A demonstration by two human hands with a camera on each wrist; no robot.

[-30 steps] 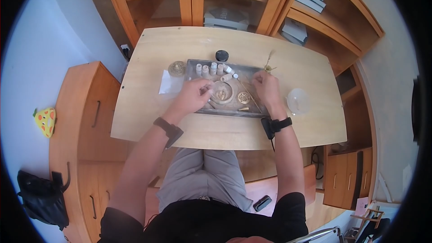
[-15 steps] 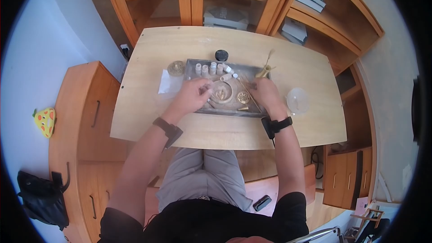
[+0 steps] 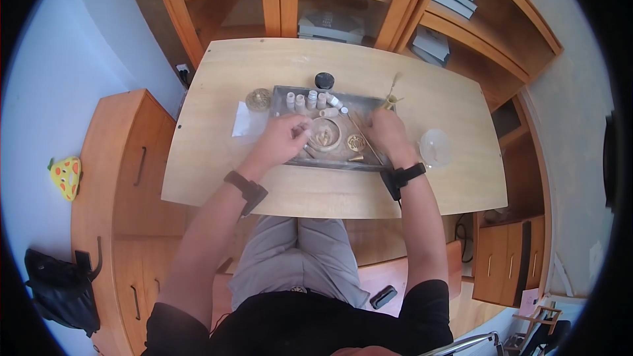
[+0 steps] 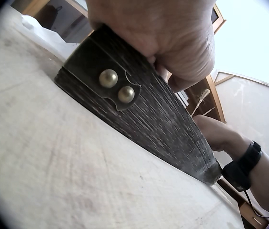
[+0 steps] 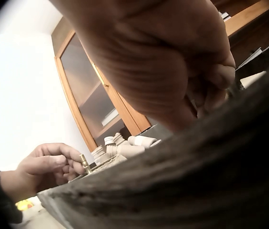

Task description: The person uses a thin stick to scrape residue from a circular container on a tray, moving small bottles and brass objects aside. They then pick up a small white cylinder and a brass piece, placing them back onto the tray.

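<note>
In the head view my left hand (image 3: pixel 285 138) is beside the round dish (image 3: pixel 339 134), its fingers loosely curled and the thumb right at the rim. Brass-coloured pieces (image 3: pixel 324 137) lie inside the dish; one small brass piece (image 5: pixel 85 163) stands close to the left fingertips in the right wrist view. My right hand (image 3: pixel 389 133) is over the right side of the dark wooden tray (image 3: pixel 310 165), fingers curled. It overlaps a small brass vase (image 3: pixel 390 103) with a brush (image 3: pixel 396 82) standing in it. Whether the right fingers hold something I cannot tell.
Several small bottles (image 3: pixel 301 102) stand along the tray's back. A thin stick (image 3: pixel 369 140), a round openwork brass disc (image 3: pixel 356 143) and a brass cone (image 3: pixel 357 157) lie in the tray. A translucent bowl (image 3: pixel 436 148), white paper (image 3: pixel 242 120) and a black round object (image 3: pixel 324 80) surround it.
My right hand has drawn down and left from the brass vase's mouth, then risen slightly. The vase leaned at half a second ago and looks more upright now. My left hand stays put.
</note>
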